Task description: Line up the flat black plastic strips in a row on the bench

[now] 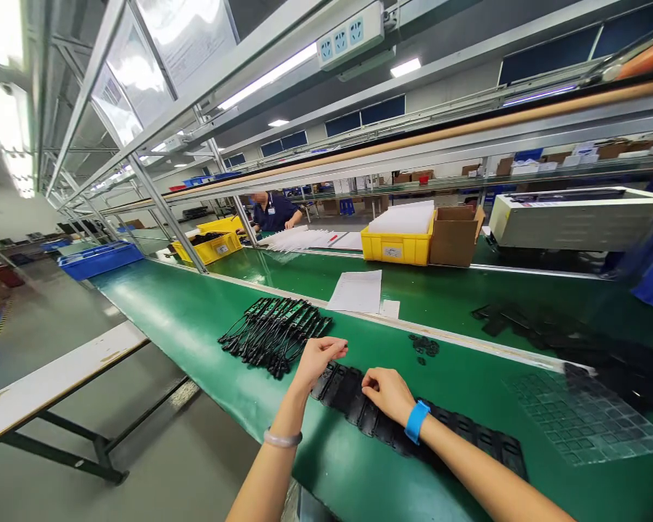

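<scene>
- Green worktop (168,297) is carrying the things around the two hands.
- Black plastic parts (367,417) are lying side by side in a long row, close to the near edge of the worktop.
- The left hand (322,355), with a pale bangle (283,438) on its wrist, is hovering by the left end of this row; its thumb and fingers are pinching close together, but I cannot tell if something small is between them.
- The right hand (389,391), with a blue wristband (416,421), is placing itself over the row; its fingers are curling inward with little opening, and I cannot tell if they are gripping or touching any part.
- Green circuit boards with black cables (277,333) are lying in a pile just left of the left hand, with the cables pointing to the near edge.
- Small black pieces (424,346) are sitting in a loose heap near the far edge, beyond the right hand.
- A transparent tray (582,413) is lying toward the right end.
- A white paper sheet (356,291) is crossing the far edge.
- Beyond that edge, a yellow bin (397,250) is holding white sheets beside a cardboard box (454,238).
</scene>
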`<state>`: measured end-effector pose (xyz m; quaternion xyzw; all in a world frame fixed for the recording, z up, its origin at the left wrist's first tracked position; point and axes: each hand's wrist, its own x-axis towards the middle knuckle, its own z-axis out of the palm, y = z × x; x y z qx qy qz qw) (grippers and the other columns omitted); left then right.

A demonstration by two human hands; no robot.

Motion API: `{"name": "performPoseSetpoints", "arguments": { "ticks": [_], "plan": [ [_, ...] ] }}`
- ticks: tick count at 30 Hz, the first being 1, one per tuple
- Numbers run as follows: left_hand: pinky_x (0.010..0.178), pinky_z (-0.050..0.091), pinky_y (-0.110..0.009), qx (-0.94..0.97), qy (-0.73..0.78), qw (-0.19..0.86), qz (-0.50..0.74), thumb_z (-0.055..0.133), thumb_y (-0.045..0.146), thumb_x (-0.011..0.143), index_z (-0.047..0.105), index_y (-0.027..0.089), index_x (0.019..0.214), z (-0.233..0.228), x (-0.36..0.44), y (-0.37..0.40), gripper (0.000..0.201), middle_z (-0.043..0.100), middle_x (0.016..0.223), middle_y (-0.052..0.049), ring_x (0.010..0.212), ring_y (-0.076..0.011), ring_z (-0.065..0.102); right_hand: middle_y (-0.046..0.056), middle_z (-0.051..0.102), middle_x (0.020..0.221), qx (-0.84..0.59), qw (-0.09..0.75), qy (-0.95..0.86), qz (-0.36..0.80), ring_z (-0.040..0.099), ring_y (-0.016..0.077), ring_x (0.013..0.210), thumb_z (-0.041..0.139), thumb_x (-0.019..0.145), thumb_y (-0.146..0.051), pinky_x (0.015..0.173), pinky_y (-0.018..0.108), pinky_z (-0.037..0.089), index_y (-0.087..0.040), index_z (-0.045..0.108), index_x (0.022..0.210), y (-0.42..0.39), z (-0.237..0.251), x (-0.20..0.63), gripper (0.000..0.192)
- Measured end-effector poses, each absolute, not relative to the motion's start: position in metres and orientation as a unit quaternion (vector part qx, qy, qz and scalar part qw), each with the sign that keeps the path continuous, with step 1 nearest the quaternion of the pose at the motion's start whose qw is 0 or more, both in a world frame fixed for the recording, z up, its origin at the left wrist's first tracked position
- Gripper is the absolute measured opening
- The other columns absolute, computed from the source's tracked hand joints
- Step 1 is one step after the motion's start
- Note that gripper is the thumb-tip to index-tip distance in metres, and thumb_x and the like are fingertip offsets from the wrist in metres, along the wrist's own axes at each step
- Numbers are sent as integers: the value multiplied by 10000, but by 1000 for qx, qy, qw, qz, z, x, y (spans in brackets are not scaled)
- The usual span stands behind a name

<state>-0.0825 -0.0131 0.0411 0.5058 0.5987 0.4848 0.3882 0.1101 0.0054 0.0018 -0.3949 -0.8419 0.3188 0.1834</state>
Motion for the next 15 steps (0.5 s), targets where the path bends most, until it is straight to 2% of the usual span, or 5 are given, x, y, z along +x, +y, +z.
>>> {"name": "performPoseSetpoints", "arguments": {
  "ticks": [4,10,15],
  "plan": [
    [767,537,-322,489,607,405,478,764,409,584,672,80,927,28,-92,-29,484,686,861,-117,775,-200,653,35,600,868,-418,152,-855,266,546,182,897,613,839,-132,830,351,438,-130,632,793,5,1,100,49],
    [623,504,-267,521,649,379,405,653,232,667,678,89,826,12,-94,-37,215,675,734,-72,643,-163,615,34,598,881,-424,118,-868,229,549,176,890,617,857,-169,822,345,447,-133,638,837,5,-1,96,46],
    [682,451,-246,585,686,301,310,645,105,683,726,151,812,10,-84,-37,159,697,761,-27,707,-160,618,42,605,897,-411,102,-884,198,540,193,944,601,869,-160,873,379,430,-139,649,820,1,4,95,71]
  ]
}}
